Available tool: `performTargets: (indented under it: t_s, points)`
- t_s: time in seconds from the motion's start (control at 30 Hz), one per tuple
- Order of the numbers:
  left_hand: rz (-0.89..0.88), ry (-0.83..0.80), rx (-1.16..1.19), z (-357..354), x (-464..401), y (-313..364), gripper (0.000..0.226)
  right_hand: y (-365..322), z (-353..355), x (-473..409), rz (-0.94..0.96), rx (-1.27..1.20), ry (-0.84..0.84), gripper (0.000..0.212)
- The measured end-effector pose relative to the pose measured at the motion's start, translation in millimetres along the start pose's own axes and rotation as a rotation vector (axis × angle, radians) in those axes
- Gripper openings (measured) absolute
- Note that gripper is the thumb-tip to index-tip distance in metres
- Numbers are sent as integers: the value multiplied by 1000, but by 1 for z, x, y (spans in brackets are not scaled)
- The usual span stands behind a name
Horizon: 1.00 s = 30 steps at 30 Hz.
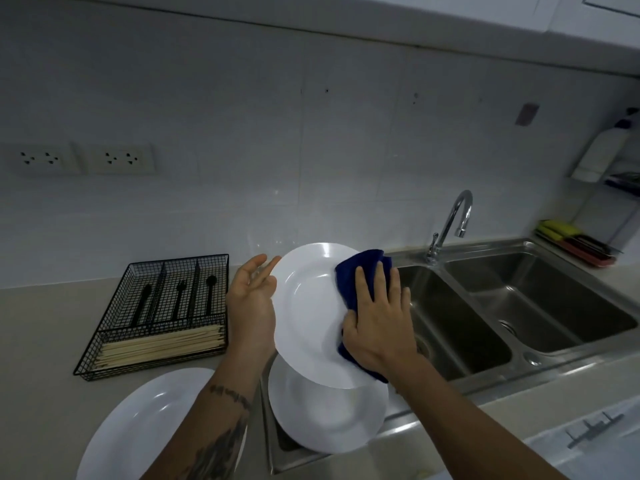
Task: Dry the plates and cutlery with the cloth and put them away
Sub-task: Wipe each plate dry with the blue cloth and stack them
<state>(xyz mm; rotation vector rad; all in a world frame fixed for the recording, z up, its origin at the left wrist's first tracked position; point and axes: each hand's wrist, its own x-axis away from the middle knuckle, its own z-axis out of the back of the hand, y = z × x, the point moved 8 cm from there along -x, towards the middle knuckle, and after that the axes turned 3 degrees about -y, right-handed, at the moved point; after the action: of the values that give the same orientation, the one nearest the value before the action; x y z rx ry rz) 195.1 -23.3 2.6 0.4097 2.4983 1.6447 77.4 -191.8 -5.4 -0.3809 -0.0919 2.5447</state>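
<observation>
Plates: three; cloth: one

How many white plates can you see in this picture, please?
3. One plate is held up between the hands, one plate lies below it beside the sink, and one plate sits on the counter at left. More could be stacked underneath.
</observation>
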Motion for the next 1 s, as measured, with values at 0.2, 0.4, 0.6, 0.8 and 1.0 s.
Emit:
performTargets:
  t_s: [0.2,0.4,0.6,0.8,1.0]
  points:
    - [33,-48,7,-26,3,-2,39,-57,13,11,308,-225,-40,69]
    - [61,-11,36,-11,-1,5,39,-46,18,20,363,-44,-21,62]
    - [55,-44,-5,-9,-1,6,39,-70,7,28,502,-61,-120,64]
    - [38,-69,-3,-6,-1,10,39,-38,10,5,196,-12,-51,79]
    - [21,-22,17,-2,-13,11,38,-52,6,32,102,-149,-132,79]
